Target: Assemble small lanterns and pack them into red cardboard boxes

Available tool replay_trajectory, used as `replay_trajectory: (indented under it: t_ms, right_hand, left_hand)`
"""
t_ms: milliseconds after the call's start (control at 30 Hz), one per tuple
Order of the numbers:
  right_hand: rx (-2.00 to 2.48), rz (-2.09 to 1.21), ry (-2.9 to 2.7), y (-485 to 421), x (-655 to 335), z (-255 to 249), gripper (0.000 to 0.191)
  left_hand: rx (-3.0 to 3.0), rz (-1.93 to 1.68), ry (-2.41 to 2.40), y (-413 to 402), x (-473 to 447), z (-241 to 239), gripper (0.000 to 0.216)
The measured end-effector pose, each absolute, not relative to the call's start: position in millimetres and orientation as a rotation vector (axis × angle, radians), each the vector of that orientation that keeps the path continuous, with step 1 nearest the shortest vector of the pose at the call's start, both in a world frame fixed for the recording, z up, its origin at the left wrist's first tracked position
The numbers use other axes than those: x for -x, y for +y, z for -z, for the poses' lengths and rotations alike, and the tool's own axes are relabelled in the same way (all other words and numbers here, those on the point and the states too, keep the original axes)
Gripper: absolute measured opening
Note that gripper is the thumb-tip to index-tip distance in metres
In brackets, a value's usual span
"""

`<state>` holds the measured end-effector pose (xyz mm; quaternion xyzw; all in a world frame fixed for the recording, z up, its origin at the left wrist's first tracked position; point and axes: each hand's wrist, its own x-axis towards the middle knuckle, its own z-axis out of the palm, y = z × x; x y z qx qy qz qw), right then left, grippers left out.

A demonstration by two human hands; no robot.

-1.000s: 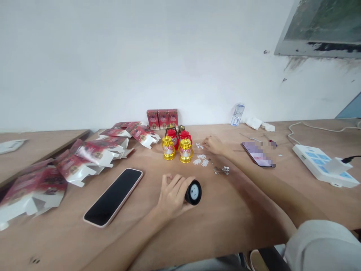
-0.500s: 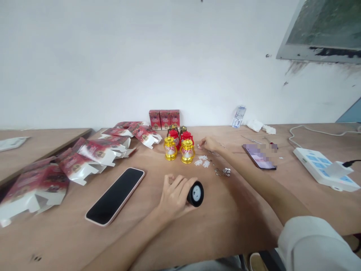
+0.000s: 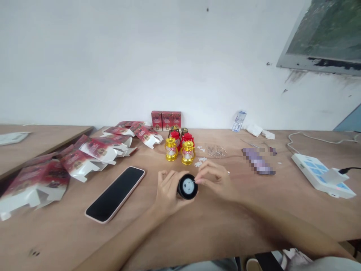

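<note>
My left hand (image 3: 167,192) is wrapped round a small black round-bottomed lantern piece (image 3: 187,186) with a pale inner face turned towards me. My right hand (image 3: 217,180) is pinched on a tiny thin part, too small to name, and holds it against that pale face. Just behind stand two gold toy lanterns (image 3: 180,151) and two red toy lanterns (image 3: 180,136). Small white bits (image 3: 200,162) and thin metal pins (image 3: 216,151) lie to the right of the lanterns on the wooden table (image 3: 225,222).
A black phone in a pink case (image 3: 115,194) lies left of my hands. Flattened red and white cartons (image 3: 84,158) spread over the left side, three upright red boxes (image 3: 166,119) stand at the wall. A white power strip (image 3: 321,175) with a cable sits at the right.
My right hand has come back from the small parts by the lanterns to the black piece, pinching something tiny. My left hand has lifted and turned the piece slightly.
</note>
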<state>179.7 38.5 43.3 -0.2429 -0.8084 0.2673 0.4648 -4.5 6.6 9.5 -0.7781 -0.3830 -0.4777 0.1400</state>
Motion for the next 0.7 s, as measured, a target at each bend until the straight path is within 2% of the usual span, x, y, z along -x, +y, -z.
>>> replay_trajectory:
  t_ms: [400, 700]
  right_hand:
    - [0.611, -0.552, -1.927, 30, -168, -38, 0.01]
    - [0.514, -0.186, -1.97, 25, -166, -35, 0.007]
  left_hand:
    - [2.275, 1.336, -1.121, 5, 6, -9, 0.037]
    - [2.279, 1.348, -1.089, 4, 6, -10, 0.035]
